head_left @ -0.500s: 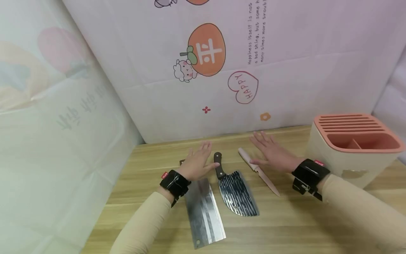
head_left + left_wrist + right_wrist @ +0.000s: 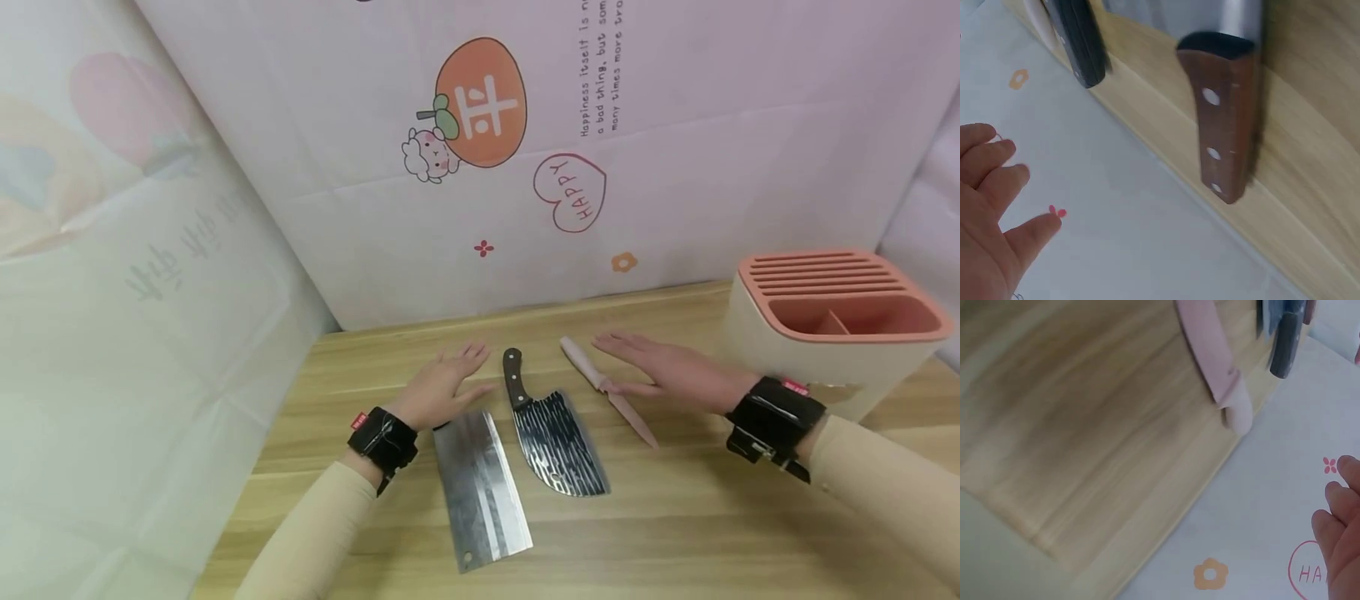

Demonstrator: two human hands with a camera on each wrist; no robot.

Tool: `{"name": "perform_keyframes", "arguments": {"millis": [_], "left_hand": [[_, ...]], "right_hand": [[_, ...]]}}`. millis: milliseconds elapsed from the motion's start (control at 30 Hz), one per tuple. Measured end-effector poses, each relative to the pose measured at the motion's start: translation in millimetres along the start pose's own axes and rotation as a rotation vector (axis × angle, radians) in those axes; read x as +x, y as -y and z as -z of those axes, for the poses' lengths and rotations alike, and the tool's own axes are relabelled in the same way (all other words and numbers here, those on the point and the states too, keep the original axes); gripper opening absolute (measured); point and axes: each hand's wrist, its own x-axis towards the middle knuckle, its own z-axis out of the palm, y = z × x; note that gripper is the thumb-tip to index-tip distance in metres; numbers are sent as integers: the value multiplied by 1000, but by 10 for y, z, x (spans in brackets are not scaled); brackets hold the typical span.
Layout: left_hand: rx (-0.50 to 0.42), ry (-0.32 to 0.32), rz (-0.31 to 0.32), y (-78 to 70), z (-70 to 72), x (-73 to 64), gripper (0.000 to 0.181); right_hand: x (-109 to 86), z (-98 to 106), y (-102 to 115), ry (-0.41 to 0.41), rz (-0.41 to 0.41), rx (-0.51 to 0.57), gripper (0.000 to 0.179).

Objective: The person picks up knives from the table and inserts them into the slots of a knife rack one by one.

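My left hand [image 2: 438,390] is held with its fingers extended over the handle end of a cleaver with a broad rectangular steel blade [image 2: 483,492]. It hides that handle in the head view; the left wrist view shows the brown riveted handle [image 2: 1225,125] with no fingers on it. In the middle lies a chopping knife with a dark, streaked blade [image 2: 562,446] and a dark riveted handle [image 2: 515,379]. A slim pink knife [image 2: 581,362] lies to its right. Beside this one is my right hand [image 2: 675,371], fingers stretched out, palm holding nothing.
A cream knife holder [image 2: 787,358] with a slotted pink top [image 2: 832,273] and two open compartments stands at the right, near my right wrist. The wooden table [image 2: 600,550] meets a printed cloth wall [image 2: 675,167] at the back and another cloth [image 2: 187,375] at the left.
Both hands have moved apart: the left one to the left, the right one to the right. The head view has tilted slightly down. The knives lie as before.
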Motion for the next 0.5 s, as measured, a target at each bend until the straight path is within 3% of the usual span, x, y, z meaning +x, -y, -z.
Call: {"name": "perform_keyframes", "arguments": {"millis": [133, 267, 400, 500], "left_hand": [[-27, -72, -30, 84, -31, -72, 54], [-37, -145, -36, 152, -57, -116, 33], [-35, -155, 6, 201, -49, -159, 27], [-39, -144, 38, 240, -44, -184, 26]], "right_hand": [[-126, 15, 10, 4, 0, -28, 67], [-229, 20, 23, -37, 85, -102, 65], [-310, 35, 55, -89, 177, -172, 65], [-380, 70, 89, -94, 194, -189, 65]]}}
